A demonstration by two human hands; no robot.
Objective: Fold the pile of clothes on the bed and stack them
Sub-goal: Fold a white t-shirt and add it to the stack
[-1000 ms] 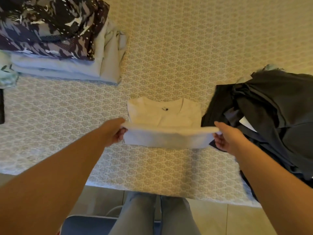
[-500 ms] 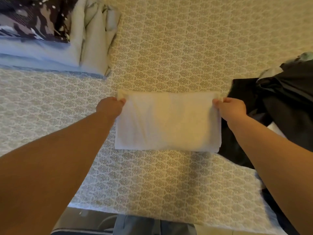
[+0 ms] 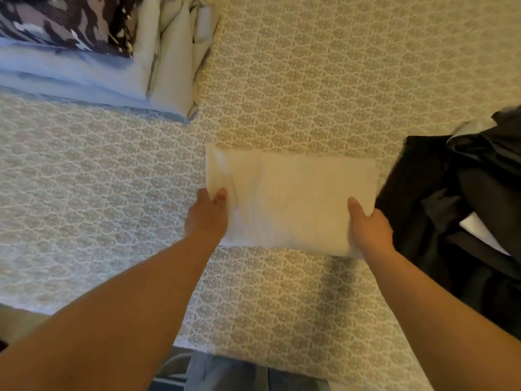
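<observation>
A white shirt (image 3: 290,198) lies folded into a flat rectangle on the patterned bed cover (image 3: 324,66). My left hand (image 3: 208,215) grips its left edge near the front corner, thumb on top, the other fingers hidden beneath. My right hand (image 3: 369,230) grips the front right corner the same way, thumb lying on the cloth. A stack of folded clothes (image 3: 84,71) sits at the far left, with a camouflage-print piece on top. A heap of dark unfolded clothes (image 3: 465,210) lies at the right, touching the shirt's right edge.
The bed's front edge (image 3: 253,359) runs below my arms, with my legs in jeans past it. Bare bed cover stretches between the folded stack and the white shirt.
The shirt's near half was lifted and folded over its collar. Both hands then let go of the far corners and slid back to the near sides of the folded rectangle.
</observation>
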